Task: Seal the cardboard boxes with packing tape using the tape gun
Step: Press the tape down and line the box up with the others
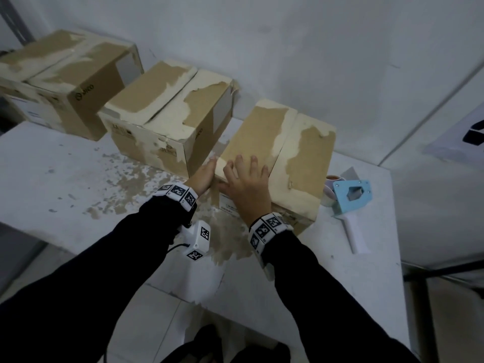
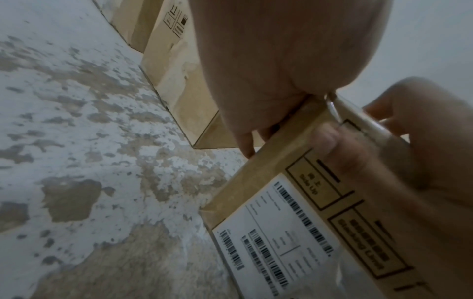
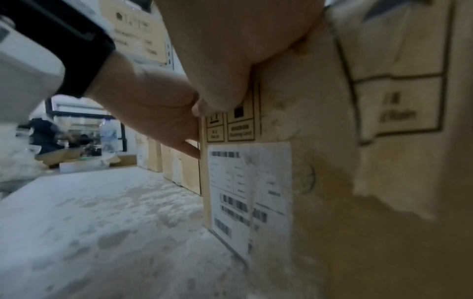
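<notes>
The nearest cardboard box (image 1: 303, 163) stands on the white table with its top flaps down and torn, pale patches on its surface. My right hand (image 1: 247, 179) lies flat on the left flap, fingers spread, thumb down over the front face. My left hand (image 1: 203, 175) presses with straight fingers against the box's left side at the near corner. The left wrist view shows that box (image 2: 256, 182) with its barcode label (image 2: 268, 242), and both the left hand (image 2: 268, 70) and the right hand (image 2: 409, 141) at its top edge. The blue tape gun (image 1: 352, 197) with a white handle lies on the table right of the box, held by no hand.
A second closed box (image 1: 167, 113) stands just left of the first, and a third box (image 1: 68, 74) further back left, both against the wall. The table (image 1: 65, 174) has a worn, peeled patch in front of the boxes. Its near edge drops to a tiled floor.
</notes>
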